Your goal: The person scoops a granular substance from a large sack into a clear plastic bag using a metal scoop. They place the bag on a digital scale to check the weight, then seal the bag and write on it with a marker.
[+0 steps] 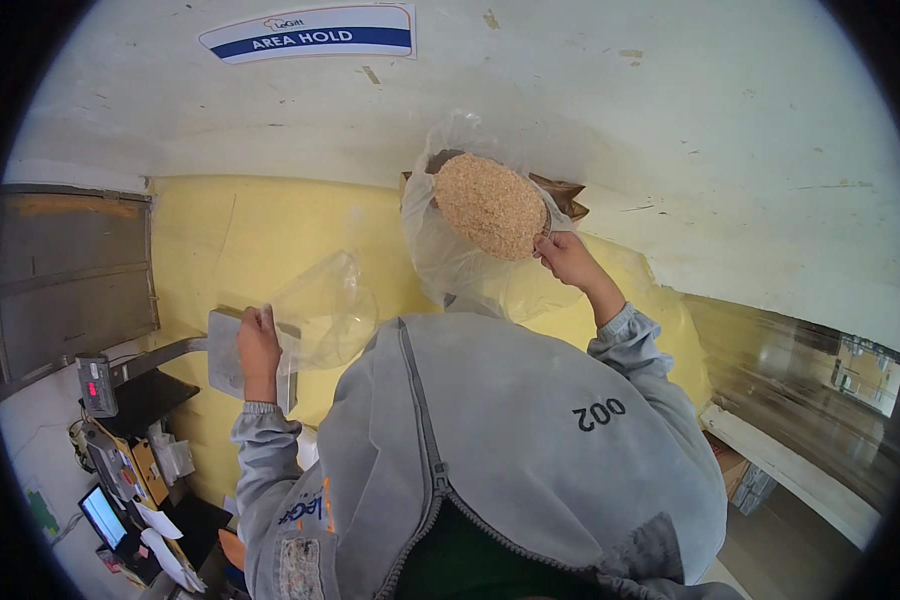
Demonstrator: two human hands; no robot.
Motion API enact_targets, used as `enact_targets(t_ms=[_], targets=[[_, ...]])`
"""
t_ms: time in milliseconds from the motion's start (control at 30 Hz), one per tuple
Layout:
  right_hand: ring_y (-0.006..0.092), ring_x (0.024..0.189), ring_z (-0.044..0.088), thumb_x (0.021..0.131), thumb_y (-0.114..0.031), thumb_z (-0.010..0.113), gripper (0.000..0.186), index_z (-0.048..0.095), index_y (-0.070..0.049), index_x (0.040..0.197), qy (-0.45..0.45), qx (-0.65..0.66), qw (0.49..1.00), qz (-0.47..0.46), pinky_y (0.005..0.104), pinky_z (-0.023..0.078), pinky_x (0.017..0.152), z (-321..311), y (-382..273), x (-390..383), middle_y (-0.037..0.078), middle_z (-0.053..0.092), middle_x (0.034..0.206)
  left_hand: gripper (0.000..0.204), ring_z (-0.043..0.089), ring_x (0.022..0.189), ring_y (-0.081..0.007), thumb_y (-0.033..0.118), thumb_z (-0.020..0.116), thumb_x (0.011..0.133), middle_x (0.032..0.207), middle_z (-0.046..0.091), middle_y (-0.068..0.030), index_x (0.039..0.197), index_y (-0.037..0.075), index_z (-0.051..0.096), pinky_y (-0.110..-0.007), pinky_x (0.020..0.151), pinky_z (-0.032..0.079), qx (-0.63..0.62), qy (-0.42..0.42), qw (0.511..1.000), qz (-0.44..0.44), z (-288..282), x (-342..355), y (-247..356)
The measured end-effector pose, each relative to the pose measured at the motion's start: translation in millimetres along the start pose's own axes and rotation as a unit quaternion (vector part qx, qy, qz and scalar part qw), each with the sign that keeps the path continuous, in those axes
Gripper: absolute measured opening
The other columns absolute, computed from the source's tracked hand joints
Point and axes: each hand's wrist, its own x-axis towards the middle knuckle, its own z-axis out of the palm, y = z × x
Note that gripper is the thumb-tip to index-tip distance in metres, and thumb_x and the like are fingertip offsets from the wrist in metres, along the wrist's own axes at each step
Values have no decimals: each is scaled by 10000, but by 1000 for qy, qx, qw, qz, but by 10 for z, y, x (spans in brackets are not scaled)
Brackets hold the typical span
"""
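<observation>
My right hand grips the near right edge of a rounded vessel heaped with tan crumbs. The heap hides most of the vessel, so whether it is a bowl or a scoop does not show. It is held over the mouth of a large clear plastic liner bag, with a brown paper sack showing behind. On the left, my left hand is closed on a thin clear plastic bag, which spreads out to the right. That hand is above the grey platform of a scale.
A scale display with red digits stands on an arm left of the platform. Beyond it are a lit screen and papers. The yellow floor meets a white wall ahead. A pale ledge runs along the right.
</observation>
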Motion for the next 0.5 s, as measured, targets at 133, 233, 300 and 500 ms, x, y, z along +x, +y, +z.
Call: enact_targets(t_ms=[133,233,300,500], targets=[[95,463,430,915,-368,517,417,618,13,780,-4,13,1000,7,275,367,444,-45,-127,-141,5,498,557,219,590,674,-415,242,475,949,662,580,-230,966,27,512,-475,586,427,0,-4,1000,-2,-58,2,220],[89,443,417,915,-363,520,410,612,9,767,6,14,1000,1,272,355,424,-68,-240,-275,-4,484,546,197,586,701,-435,239,441,960,689,590,-236,998,55,499,-493,595,429,15,19,998,64,-88,18,307],[89,438,417,914,-360,523,407,608,7,761,10,17,1000,-2,269,350,416,-96,-343,-389,-6,477,542,195,585,710,-442,248,427,964,706,599,-234,998,71,502,-505,594,433,20,42,994,101,-68,57,290],[64,421,378,946,-327,493,377,569,-17,745,-14,6,1000,-7,233,304,391,-125,-898,-878,-25,435,529,200,586,686,-441,260,418,963,720,609,-229,982,85,516,-529,578,442,-11,94,990,108,-22,295,188]])
